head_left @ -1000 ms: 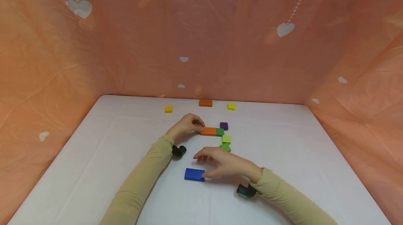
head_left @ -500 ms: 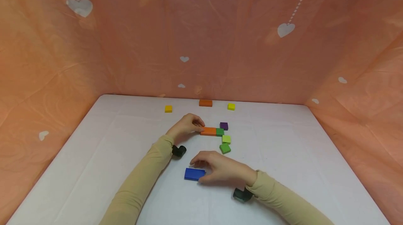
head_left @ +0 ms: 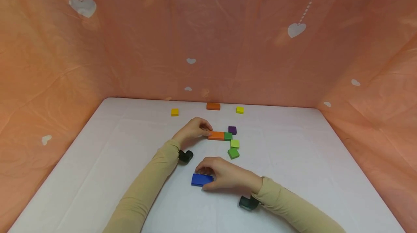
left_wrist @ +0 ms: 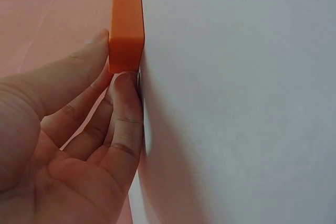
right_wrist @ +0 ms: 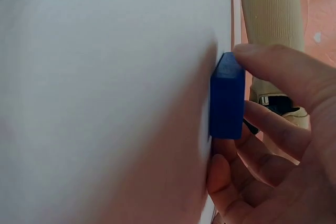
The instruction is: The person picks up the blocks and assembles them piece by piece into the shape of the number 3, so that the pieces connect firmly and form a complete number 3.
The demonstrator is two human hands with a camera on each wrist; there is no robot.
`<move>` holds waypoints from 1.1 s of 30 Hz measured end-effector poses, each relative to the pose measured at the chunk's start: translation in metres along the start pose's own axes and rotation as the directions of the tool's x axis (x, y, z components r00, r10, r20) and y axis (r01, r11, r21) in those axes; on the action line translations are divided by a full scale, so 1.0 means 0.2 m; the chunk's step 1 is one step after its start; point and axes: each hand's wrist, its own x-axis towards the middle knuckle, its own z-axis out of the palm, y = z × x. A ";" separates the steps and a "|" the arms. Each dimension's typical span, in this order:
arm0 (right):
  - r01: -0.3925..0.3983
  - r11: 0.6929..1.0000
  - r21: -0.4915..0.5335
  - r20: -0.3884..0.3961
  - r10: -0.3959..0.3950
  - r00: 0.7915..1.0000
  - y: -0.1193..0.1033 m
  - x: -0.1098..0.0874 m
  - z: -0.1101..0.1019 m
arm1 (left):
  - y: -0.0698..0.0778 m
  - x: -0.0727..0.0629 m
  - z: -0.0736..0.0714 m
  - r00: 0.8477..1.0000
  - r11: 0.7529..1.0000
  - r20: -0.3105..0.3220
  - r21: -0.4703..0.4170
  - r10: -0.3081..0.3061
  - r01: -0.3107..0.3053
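Note:
In the head view my left hand [head_left: 193,130] pinches the left end of a flat orange block [head_left: 216,136]. The left wrist view shows the thumb against one side of that orange block [left_wrist: 127,30], with fingertips at its lower end. Nearer the front, my right hand [head_left: 224,174] has thumb and fingers around the right end of a blue rectangular block [head_left: 201,179]. In the right wrist view the thumb lies on the near end of the blue block [right_wrist: 227,106] and the fingers are curled along its other side. A green block [head_left: 228,136] abuts the orange one.
Purple [head_left: 232,130], lime [head_left: 234,144] and green tilted [head_left: 233,153] blocks lie right of the orange one. Farther back are a yellow-orange block [head_left: 175,112], a dark orange block [head_left: 213,106] and a yellow block [head_left: 240,110]. An orange curtain [head_left: 208,44] stands behind the white table [head_left: 293,160].
My right hand has moved left and toward the front, closing its thumb and fingers around the blue block's right end. The tilted green block has come fully into sight. My left hand stays put.

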 end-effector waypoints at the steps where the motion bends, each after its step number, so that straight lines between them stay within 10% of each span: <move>1: 0.001 1.000 -0.005 -0.001 -0.001 1.000 0.00 0.00 0.00 | 0.00 0.00 0.00 1.000 1.000 0.000 0.001 -0.001 0.001; 33: -0.028 0.999 -0.028 -0.043 0.026 0.999 0.04 -0.06 -0.07 | 0.00 0.00 0.00 1.000 1.000 0.010 0.003 -0.023 0.023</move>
